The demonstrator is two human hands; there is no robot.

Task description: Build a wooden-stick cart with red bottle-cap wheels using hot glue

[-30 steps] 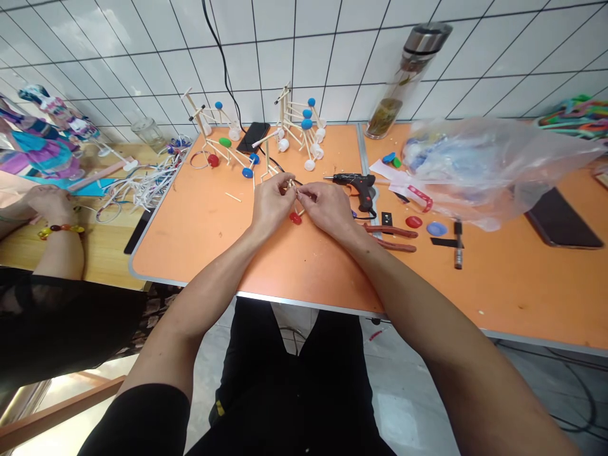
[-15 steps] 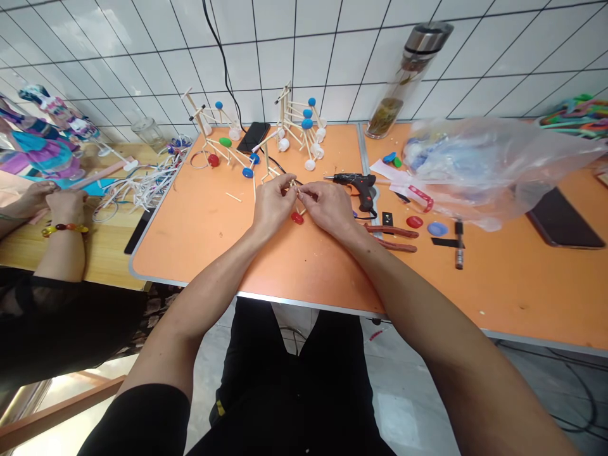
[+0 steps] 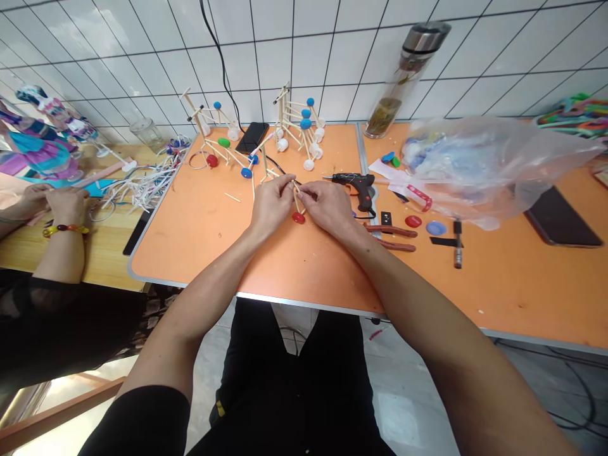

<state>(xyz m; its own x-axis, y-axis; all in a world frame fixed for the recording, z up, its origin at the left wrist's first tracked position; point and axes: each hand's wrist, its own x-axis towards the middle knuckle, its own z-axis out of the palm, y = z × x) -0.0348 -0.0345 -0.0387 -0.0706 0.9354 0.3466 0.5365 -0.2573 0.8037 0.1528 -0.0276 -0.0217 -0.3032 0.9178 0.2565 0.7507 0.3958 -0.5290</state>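
My left hand (image 3: 274,201) and my right hand (image 3: 329,204) meet over the orange table (image 3: 209,253), both with fingers pinched closed on thin wooden sticks (image 3: 297,201). A red bottle cap (image 3: 298,218) sits at the lower end of these sticks, just below my fingertips. The exact grip points are partly hidden by my fingers. Behind my left hand stands a stick frame (image 3: 264,158) that joins other sticks. To the right of my right hand lies a black glue gun (image 3: 354,185). Pliers with red-brown handles (image 3: 393,230) lie beside my right wrist.
Stick models with coloured caps (image 3: 304,120) stand at the back, near a phone (image 3: 253,137). A glass tea bottle (image 3: 403,79) leans in view by the tiled wall. On the right are a plastic bag (image 3: 479,164) and another phone (image 3: 565,218). At left, another person's hands (image 3: 57,201) rest.
My hands stay almost in place, fingers shifting slightly on the sticks. The red cap shows a little more fully below them. The whole view has drifted very slightly.
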